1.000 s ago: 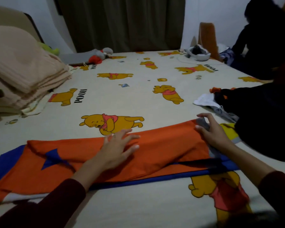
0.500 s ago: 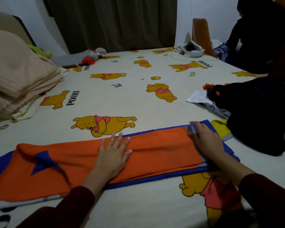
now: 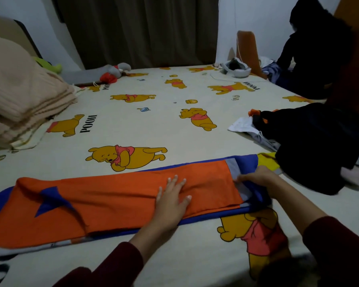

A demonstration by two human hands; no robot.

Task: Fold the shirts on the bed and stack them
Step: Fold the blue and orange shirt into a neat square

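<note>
orange shirt (image 3: 116, 204) lies narrow: keep flat left hand (image 3: 171, 200) pinning mid-fold while right hand (image 3: 257, 178), seemingly pinching the hem, folds evenly leftward.

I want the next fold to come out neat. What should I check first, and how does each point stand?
1. Left hand flat on the orange shirt, pinning it: ok.
2. Right hand gripping the shirt's end: ok.
3. Long strip lies flat: not ok, a blue flap is turned up near the far left.
4. Dark clothes pile apart from the shirt: ok.
5. Bed sheet free beyond the shirt: ok.
</note>
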